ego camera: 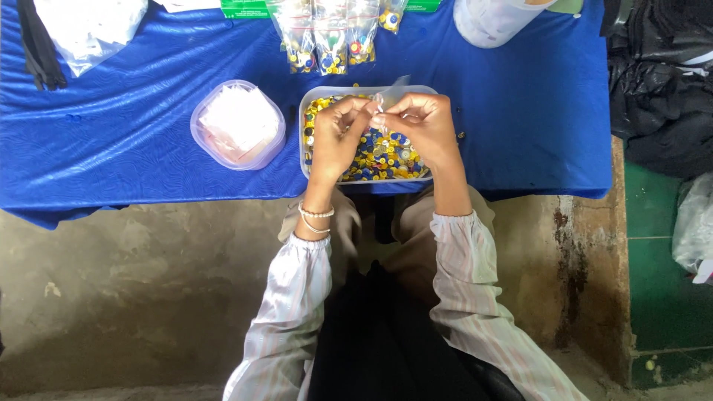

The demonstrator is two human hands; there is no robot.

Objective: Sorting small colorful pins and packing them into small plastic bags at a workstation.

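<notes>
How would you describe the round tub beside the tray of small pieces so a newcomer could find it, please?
Start from the blue tablecloth. Near its front edge, just left of the rectangular tray of small coloured pieces under the hands, sits the round clear tub. Unlike the tray, it is round and holds pale pinkish-white contents.

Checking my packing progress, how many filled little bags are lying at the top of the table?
4: side by side at the far table edge; more may lie beyond view.
</notes>
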